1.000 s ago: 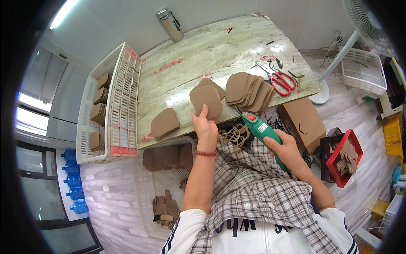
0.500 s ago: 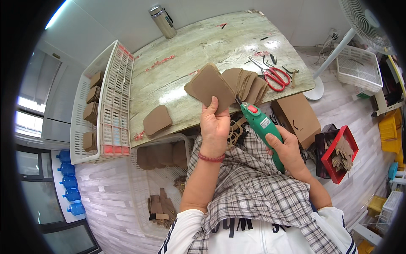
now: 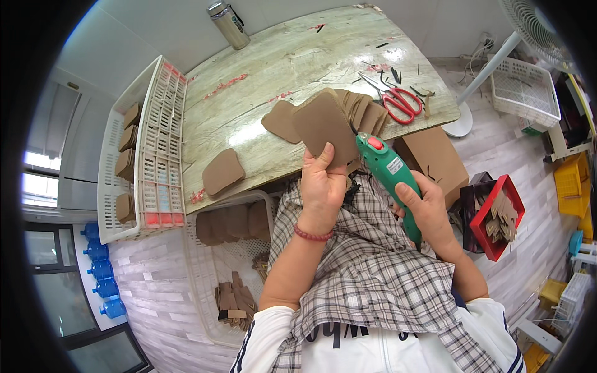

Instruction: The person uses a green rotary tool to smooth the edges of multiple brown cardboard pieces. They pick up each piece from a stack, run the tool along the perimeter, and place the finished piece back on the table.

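My left hand (image 3: 324, 186) is closed on a flat brown pad (image 3: 324, 124) with rounded corners, thumb on top, tilted up over the table's near edge. In my right hand (image 3: 428, 210) is a green handheld power tool (image 3: 388, 169) with a red switch. Its thin dark tip is at the pad's right edge; whether they touch I cannot tell. Behind the held pad a fanned row of brown pads (image 3: 370, 118) lies on the table. Another brown pad (image 3: 281, 121) is just left of it, and one more pad (image 3: 224, 172) rests near the front left edge.
Red-handled scissors (image 3: 403, 105) lie among dark scraps on the table (image 3: 236, 105). A steel flask (image 3: 230, 26) stands at the back. White crates (image 3: 166, 143) flank the left side. A cardboard box (image 3: 435, 161) and a red-rimmed box (image 3: 479, 227) are at the right.
My left hand has turned the held pad more upright and shifted it right. The pad behind it now shows more fully. The tool stays at the pad's right edge. The whole view has shifted slightly.
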`<control>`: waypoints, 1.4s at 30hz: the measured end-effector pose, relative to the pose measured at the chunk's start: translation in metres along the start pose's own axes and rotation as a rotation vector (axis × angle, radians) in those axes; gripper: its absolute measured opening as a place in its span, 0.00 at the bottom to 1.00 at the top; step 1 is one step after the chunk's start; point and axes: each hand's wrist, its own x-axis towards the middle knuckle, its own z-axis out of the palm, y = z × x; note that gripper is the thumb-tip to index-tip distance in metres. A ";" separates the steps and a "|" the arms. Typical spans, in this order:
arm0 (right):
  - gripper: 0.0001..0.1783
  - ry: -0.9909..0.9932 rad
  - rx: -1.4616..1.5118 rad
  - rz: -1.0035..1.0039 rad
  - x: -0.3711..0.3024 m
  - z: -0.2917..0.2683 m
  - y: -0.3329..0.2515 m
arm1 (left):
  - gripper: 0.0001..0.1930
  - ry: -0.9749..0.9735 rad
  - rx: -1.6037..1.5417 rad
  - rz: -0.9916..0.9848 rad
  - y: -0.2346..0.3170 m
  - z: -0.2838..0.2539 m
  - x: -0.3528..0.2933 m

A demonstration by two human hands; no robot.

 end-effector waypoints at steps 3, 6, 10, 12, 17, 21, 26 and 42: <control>0.20 0.026 -0.016 -0.012 0.001 -0.001 -0.001 | 0.17 -0.022 -0.002 -0.024 -0.005 0.005 -0.008; 0.20 0.047 -0.020 -0.015 0.002 -0.002 -0.004 | 0.17 -0.002 0.009 -0.055 -0.009 0.000 -0.011; 0.19 0.059 -0.015 -0.012 0.005 -0.004 -0.006 | 0.17 0.026 0.019 -0.083 -0.016 -0.003 -0.017; 0.19 0.058 0.003 -0.007 0.005 -0.006 -0.007 | 0.16 0.032 0.026 -0.097 -0.019 -0.004 -0.020; 0.20 0.007 0.014 0.025 0.005 -0.015 -0.010 | 0.18 0.025 0.125 -0.131 -0.013 -0.009 -0.024; 0.19 -0.041 0.002 0.058 0.000 -0.029 -0.014 | 0.17 -0.015 0.291 -0.178 0.014 -0.011 -0.021; 0.20 -0.140 -0.045 0.116 -0.005 -0.045 -0.010 | 0.18 -0.083 0.565 -0.280 0.053 -0.018 -0.016; 0.20 -0.145 -0.230 0.087 -0.014 -0.032 0.008 | 0.16 -0.069 0.882 -0.399 0.072 -0.027 -0.037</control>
